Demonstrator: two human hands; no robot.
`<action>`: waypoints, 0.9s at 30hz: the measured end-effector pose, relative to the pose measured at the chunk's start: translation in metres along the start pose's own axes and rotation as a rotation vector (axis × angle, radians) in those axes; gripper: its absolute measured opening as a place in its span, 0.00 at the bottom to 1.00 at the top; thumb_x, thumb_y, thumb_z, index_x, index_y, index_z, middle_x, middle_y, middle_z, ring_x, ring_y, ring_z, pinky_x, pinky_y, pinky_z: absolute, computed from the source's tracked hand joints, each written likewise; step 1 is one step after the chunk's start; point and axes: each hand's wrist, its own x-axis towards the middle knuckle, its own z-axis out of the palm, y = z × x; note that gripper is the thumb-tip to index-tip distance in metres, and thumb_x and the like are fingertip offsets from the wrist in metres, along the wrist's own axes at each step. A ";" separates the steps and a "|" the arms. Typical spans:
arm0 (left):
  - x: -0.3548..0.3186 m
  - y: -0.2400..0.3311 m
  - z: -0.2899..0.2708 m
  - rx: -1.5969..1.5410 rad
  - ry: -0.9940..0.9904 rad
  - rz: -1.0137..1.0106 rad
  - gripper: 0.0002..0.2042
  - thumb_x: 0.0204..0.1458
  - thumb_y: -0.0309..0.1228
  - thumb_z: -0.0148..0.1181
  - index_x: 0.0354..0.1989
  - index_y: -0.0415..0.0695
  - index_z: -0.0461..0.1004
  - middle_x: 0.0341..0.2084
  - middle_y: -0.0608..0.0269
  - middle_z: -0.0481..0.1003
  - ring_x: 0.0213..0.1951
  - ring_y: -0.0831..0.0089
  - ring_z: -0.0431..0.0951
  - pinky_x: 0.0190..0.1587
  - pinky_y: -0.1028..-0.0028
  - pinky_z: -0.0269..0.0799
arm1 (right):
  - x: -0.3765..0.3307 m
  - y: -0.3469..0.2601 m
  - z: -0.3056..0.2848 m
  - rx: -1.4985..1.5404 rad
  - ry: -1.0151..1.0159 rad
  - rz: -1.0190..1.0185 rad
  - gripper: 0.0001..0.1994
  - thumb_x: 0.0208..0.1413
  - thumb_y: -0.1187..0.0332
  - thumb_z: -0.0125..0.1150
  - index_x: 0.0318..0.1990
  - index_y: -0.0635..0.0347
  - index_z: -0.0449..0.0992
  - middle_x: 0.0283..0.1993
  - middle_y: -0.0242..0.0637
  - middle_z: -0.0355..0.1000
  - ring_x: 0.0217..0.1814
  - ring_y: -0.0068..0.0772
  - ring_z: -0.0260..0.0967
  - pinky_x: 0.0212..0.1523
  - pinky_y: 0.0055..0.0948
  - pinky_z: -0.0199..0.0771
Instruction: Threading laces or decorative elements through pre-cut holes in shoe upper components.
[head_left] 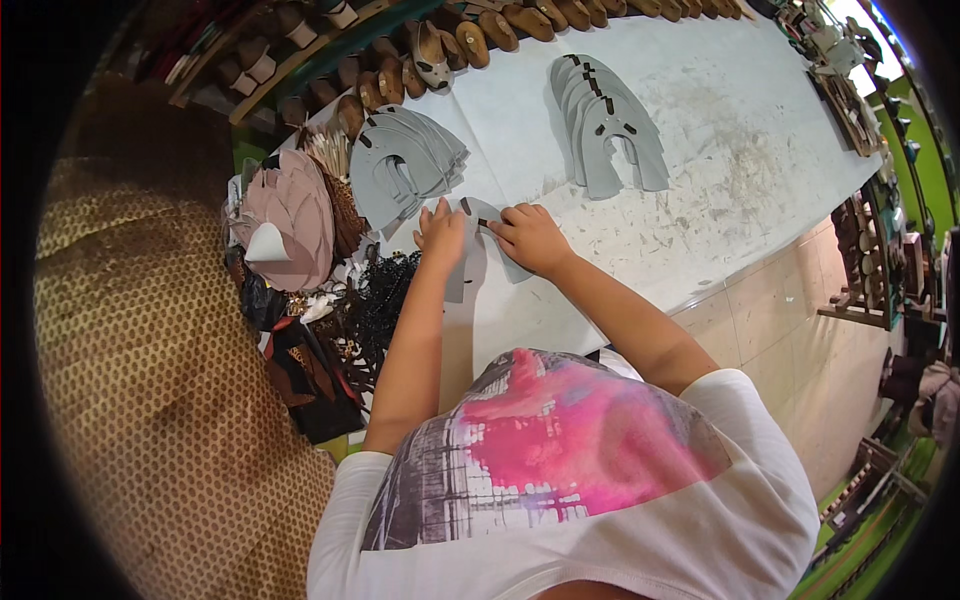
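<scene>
A grey U-shaped shoe upper piece with small dark strips near its curved top lies on the white table in front of me. My left hand rests at its left side, with the fingers apart and pointing away from me. My right hand is closed over its right side, the bent fingertips pressed at a dark strip. Just beyond my left hand lies a fanned stack of similar grey pieces. Another overlapping stack of grey uppers, with dark strips along it, sits farther off to the right.
Brown wooden shoe lasts line the far edge of the white table. On the left are a pile of pinkish pieces, a tangle of black strips and patterned brown sheeting. A rack stands at the right.
</scene>
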 end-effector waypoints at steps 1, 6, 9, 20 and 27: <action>0.006 -0.010 0.002 -0.145 0.024 -0.020 0.28 0.52 0.48 0.38 0.60 0.49 0.61 0.64 0.57 0.52 0.67 0.57 0.39 0.62 0.45 0.26 | 0.001 -0.002 0.000 0.001 0.000 -0.005 0.09 0.48 0.65 0.55 0.37 0.51 0.77 0.36 0.30 0.67 0.42 0.32 0.63 0.44 0.32 0.62; 0.015 -0.022 0.002 -0.192 -0.049 -0.049 0.31 0.51 0.46 0.37 0.65 0.50 0.50 0.64 0.59 0.52 0.67 0.59 0.38 0.62 0.45 0.25 | 0.001 -0.001 -0.001 -0.001 -0.037 0.026 0.10 0.49 0.65 0.55 0.39 0.50 0.77 0.37 0.30 0.67 0.43 0.32 0.63 0.45 0.32 0.62; 0.012 -0.012 -0.006 -0.134 -0.019 -0.042 0.28 0.51 0.47 0.40 0.60 0.49 0.58 0.62 0.60 0.55 0.66 0.59 0.42 0.61 0.45 0.26 | 0.000 0.002 -0.001 0.016 -0.031 0.034 0.11 0.49 0.65 0.55 0.40 0.50 0.77 0.37 0.30 0.67 0.43 0.32 0.63 0.45 0.31 0.61; -0.007 -0.014 -0.010 0.193 0.303 -0.017 0.13 0.43 0.43 0.61 0.31 0.48 0.78 0.53 0.67 0.65 0.58 0.63 0.55 0.53 0.52 0.47 | -0.002 0.005 0.003 0.014 -0.015 0.006 0.10 0.50 0.64 0.56 0.39 0.51 0.76 0.36 0.31 0.68 0.42 0.32 0.65 0.45 0.33 0.62; -0.001 -0.023 0.002 0.118 0.348 0.063 0.17 0.40 0.45 0.63 0.36 0.47 0.78 0.54 0.64 0.64 0.60 0.58 0.52 0.55 0.49 0.45 | -0.002 0.004 0.002 0.021 0.001 0.007 0.10 0.50 0.62 0.56 0.38 0.51 0.78 0.35 0.30 0.67 0.42 0.31 0.64 0.44 0.32 0.61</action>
